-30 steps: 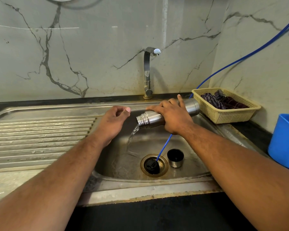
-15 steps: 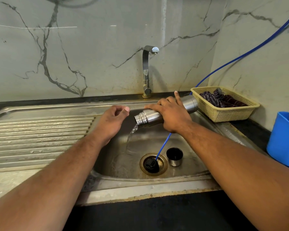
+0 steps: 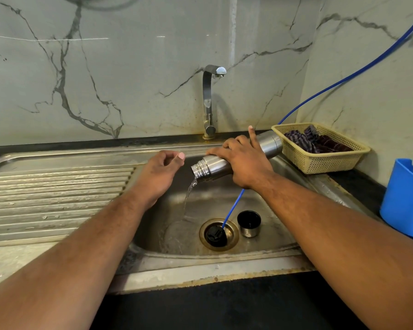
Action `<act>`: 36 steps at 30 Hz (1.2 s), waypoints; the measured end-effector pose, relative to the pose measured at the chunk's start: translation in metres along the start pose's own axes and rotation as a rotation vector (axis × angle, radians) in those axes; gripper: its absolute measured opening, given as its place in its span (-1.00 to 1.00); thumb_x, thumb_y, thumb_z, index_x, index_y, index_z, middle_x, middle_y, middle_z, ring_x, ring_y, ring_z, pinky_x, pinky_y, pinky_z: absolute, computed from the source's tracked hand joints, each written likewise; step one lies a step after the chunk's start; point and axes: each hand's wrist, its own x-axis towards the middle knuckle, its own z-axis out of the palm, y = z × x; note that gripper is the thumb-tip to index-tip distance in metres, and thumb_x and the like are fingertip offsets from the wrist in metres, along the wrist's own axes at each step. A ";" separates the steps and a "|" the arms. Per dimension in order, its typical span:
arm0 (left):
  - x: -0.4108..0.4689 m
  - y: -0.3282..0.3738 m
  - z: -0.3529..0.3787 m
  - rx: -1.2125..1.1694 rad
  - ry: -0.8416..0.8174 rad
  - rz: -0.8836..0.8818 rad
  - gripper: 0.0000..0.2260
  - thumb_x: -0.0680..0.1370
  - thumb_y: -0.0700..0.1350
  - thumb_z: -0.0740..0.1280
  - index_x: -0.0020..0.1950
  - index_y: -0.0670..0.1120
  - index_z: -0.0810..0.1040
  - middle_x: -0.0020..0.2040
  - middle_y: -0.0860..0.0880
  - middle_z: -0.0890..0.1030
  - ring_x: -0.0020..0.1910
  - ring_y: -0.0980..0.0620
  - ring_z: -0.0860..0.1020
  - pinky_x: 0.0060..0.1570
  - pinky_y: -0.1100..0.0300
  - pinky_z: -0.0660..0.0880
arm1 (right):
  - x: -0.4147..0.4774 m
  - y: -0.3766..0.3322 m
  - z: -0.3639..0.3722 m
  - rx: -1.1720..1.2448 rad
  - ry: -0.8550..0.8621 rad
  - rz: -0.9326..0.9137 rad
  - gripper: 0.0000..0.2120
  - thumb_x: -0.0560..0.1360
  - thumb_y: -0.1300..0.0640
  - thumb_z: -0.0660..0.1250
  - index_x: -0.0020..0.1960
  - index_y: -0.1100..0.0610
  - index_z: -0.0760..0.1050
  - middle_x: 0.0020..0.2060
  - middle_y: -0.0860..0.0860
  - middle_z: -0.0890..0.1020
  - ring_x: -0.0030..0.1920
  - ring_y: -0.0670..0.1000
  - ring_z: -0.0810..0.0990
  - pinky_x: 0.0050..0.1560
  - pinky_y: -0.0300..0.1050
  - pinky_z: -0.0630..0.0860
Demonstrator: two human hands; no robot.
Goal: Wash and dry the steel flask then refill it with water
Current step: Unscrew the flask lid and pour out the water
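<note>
The steel flask (image 3: pixel 212 166) lies nearly level over the sink basin (image 3: pixel 281 229), mouth to the left and slightly down. A thin stream of water runs from its mouth into the basin. My right hand (image 3: pixel 244 160) grips the flask's body from above, index finger raised. My left hand (image 3: pixel 161 172) hovers just left of the mouth, fingers loosely curled, holding nothing. The flask's steel cup lid (image 3: pixel 249 223) stands open side up on the basin floor beside the drain (image 3: pixel 233 231). A black stopper (image 3: pixel 215 236) lies in the drain.
The tap (image 3: pixel 210 101) rises behind the basin, with no water running from it. A blue hose (image 3: pixel 343 79) runs from the upper right down into the drain. A yellow basket (image 3: pixel 320 160) with dark cloths sits at the right. A blue tub (image 3: pixel 403 201) stands far right. The ribbed drainboard (image 3: pixel 55 194) lies left.
The flask keeps pouring in the same tilted pose. Both hands hold nearly the same places. The stream looks thinner than one second ago.
</note>
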 end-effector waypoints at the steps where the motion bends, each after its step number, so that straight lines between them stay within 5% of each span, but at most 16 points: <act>1: 0.000 -0.001 0.000 0.005 0.001 -0.001 -0.70 0.64 0.17 0.27 0.27 0.03 0.55 0.14 0.06 0.64 0.09 0.15 0.57 -0.09 0.31 0.37 | 0.000 0.000 0.000 -0.004 0.006 -0.003 -0.15 0.41 0.16 0.51 0.55 -0.28 0.21 0.30 -0.03 0.49 0.39 0.10 0.35 0.56 0.32 -0.29; 20: 0.001 0.003 -0.002 0.015 0.017 0.013 -0.70 0.62 0.19 0.29 0.27 0.07 0.54 0.16 0.06 0.64 0.18 0.12 0.55 -0.07 0.32 0.37 | -0.002 -0.020 -0.010 -0.163 0.113 -0.148 -0.31 0.46 0.17 0.49 0.48 -0.23 0.35 0.23 0.03 0.53 0.37 0.16 0.41 0.54 0.41 -0.21; 36: -0.006 0.010 -0.004 0.022 0.018 0.036 -0.72 0.64 0.13 0.28 0.28 0.04 0.54 0.13 0.07 0.62 0.05 0.22 0.54 -0.14 0.32 0.38 | -0.001 -0.031 -0.014 -0.146 0.111 -0.189 -0.32 0.45 0.14 0.50 0.48 -0.23 0.36 0.29 0.05 0.53 0.43 0.18 0.40 0.53 0.44 -0.20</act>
